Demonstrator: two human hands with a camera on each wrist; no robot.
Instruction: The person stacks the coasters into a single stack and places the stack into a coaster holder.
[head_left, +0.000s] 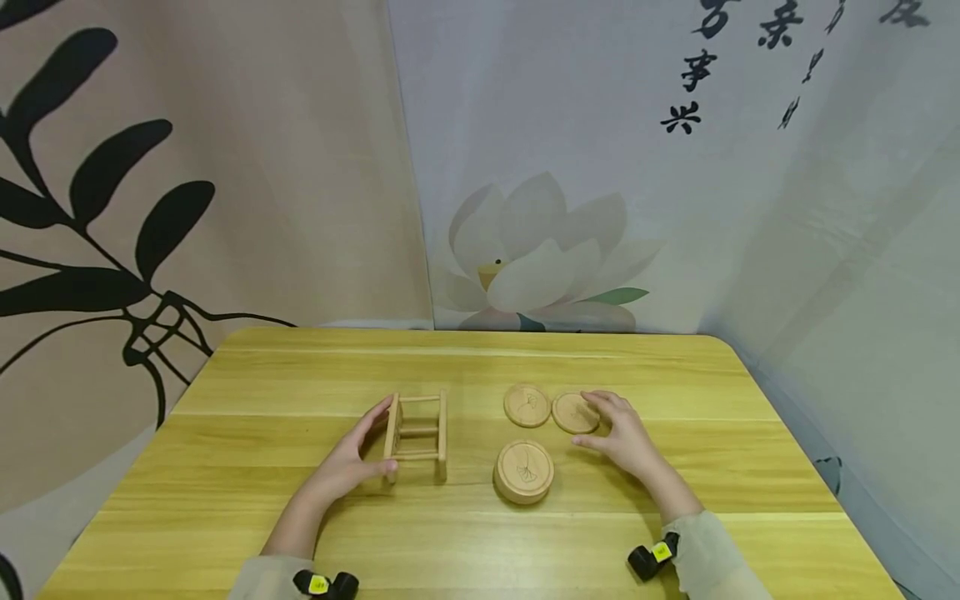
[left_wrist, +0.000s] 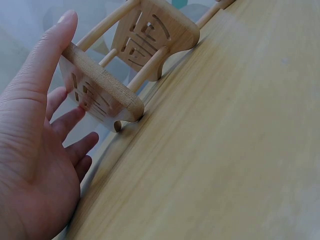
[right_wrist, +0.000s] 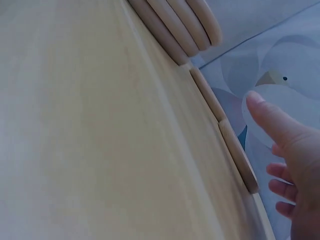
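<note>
Left of the table's middle stands a small wooden coaster rack (head_left: 420, 432) with slotted end panels (left_wrist: 95, 92) joined by round rods. My left hand (head_left: 347, 467) holds its left panel, thumb at the near end and fingers at the far end and outer face. My right hand (head_left: 624, 435) hovers with thumb and fingers spread over the right edge of a round wooden coaster (head_left: 573, 413). Beside that coaster lies another coaster (head_left: 527, 406) with an engraved drawing. Nearer to me is a stack of coasters (head_left: 524, 472), the top one engraved.
All of it rests on a light wooden table (head_left: 360, 362) with rounded far corners. Behind the table hangs a printed cloth backdrop (head_left: 555, 250) with a lotus, dark leaves and black characters. Each wrist carries a small black camera.
</note>
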